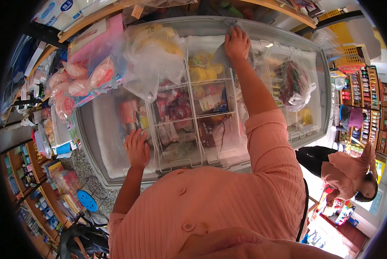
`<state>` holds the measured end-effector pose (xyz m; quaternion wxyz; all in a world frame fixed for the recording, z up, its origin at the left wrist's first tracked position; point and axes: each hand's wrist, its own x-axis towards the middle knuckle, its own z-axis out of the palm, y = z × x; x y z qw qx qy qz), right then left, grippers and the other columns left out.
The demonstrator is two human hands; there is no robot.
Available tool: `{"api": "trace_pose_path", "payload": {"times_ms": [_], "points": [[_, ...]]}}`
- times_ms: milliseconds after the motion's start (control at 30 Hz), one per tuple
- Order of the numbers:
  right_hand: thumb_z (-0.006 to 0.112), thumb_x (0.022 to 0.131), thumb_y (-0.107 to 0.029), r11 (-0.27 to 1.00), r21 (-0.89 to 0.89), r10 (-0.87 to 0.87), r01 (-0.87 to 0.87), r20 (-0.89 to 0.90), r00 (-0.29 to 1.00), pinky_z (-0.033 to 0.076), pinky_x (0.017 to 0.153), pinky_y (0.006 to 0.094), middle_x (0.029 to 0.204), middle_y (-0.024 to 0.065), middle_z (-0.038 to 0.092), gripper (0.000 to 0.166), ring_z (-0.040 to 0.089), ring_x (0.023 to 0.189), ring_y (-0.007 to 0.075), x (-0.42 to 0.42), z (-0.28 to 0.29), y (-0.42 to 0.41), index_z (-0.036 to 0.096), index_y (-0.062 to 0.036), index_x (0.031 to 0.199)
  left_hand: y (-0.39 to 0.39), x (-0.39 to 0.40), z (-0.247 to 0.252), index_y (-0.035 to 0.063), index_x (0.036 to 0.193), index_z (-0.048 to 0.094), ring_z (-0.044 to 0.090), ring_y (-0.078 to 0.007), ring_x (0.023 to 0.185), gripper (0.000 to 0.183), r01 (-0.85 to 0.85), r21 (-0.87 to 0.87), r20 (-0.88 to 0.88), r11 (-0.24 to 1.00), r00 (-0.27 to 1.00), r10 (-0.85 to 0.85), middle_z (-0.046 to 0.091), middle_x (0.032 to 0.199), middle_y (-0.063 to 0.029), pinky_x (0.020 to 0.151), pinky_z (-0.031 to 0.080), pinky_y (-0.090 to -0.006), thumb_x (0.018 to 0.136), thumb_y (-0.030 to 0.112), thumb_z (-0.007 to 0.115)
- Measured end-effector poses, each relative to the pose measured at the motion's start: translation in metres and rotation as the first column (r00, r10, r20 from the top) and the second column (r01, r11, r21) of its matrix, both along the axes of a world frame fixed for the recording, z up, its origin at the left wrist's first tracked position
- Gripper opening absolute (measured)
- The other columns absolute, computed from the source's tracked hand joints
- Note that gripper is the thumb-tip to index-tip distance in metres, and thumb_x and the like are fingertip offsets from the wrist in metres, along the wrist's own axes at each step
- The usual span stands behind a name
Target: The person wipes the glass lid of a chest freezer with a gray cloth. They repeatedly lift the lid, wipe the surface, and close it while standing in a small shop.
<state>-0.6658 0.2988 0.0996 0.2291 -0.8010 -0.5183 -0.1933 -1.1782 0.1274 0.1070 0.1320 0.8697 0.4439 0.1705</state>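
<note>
A chest freezer (206,168) with a clear glass top spreads in front of me, its wire baskets and packaged goods showing through. My right hand (238,45) reaches to the far side of the glass and presses on a grey cloth (221,56), which is bunched under the fingers and spreads to both sides. Near the left end, my left hand (137,150) lies on the glass with its fingers apart, holding nothing. A clear plastic bag with yellow contents (157,48) rests on the glass to the far left. To the right sits a tied bag with dark red contents (294,85).
Pink-and-white wrapped packages (78,79) are stacked beside the freezer's left end. Wooden shelves of goods (34,187) line the left. A blue round stool seat (87,200) stands on the floor. One person (349,168) stands at the right; another (355,117) is farther off.
</note>
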Motion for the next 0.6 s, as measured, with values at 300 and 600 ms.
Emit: {"api": "trace_pose_path", "payload": {"times_ms": [300,600], "points": [[0.051,0.082,-0.021,0.981,-0.186,-0.048,0.052,0.023,0.999,0.032,0.098,0.0482,0.121,0.0012,0.054,0.037,0.044,0.118,0.0259,0.037,0.008,0.056,0.061,-0.0191,0.118,0.001,0.002,-0.003,0.0107,0.123,0.055,0.037,-0.0321,0.129,0.044,0.002,-0.015,-0.023,1.0,1.0,-0.002,0.048,0.135,-0.009,0.107,0.023,-0.0503,0.08,0.011,0.055],[0.053,0.08,-0.015,0.985,-0.167,0.038,-0.029,0.05,0.998,0.034,0.095,0.0473,0.117,-0.0018,0.054,0.038,0.046,0.115,0.0239,0.049,0.013,0.049,0.063,-0.0263,0.115,0.003,-0.001,-0.005,0.0117,0.123,0.055,0.038,-0.0305,0.13,0.043,0.005,0.016,-0.048,1.0,0.999,-0.004,0.047,0.136,-0.0072,0.107,0.024,-0.0501,0.08,0.012,0.054]]}}
